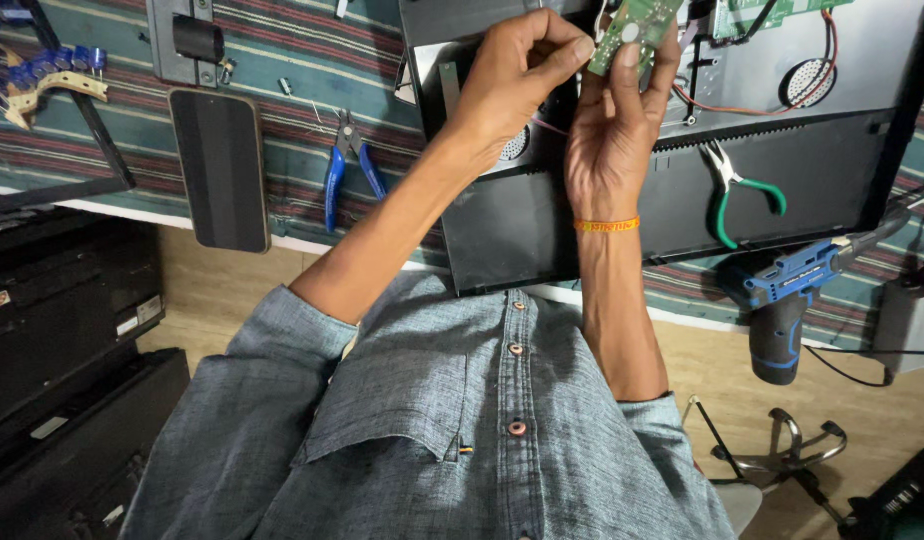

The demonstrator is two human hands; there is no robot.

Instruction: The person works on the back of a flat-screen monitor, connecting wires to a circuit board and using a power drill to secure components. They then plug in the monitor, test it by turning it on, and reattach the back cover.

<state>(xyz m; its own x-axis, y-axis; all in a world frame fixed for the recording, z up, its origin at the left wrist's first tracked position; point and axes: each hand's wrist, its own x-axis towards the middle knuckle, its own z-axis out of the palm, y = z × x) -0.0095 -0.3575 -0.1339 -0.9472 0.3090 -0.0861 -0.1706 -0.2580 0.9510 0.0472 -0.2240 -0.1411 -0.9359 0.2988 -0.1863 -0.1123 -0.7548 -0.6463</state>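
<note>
While both arms are reaching out over a striped bench cover [282, 60], a person in a grey-blue shirt [432, 420] is holding a small green circuit board [637, 30] up above an opened black monitor back [522, 230]. Far off to the left hand's outer side, a dark phone [220, 168] is lying face down, and blue-handled cutters [347, 165] are resting between that phone and the left forearm. The left hand [512, 85] is closing on the board, its thumb and forefinger pinching the board's lower left edge. The right hand [614, 140], wearing an orange wrist thread [607, 225], is gripping the same board from below, fingertips pressing on its face, so the board is sitting between the two hands. Just beyond the right hand's outer side, green-handled pliers [737, 190] are lying on the black panel, and further out and nearer the person a blue cordless drill [787, 300] is resting at the bench edge.
</note>
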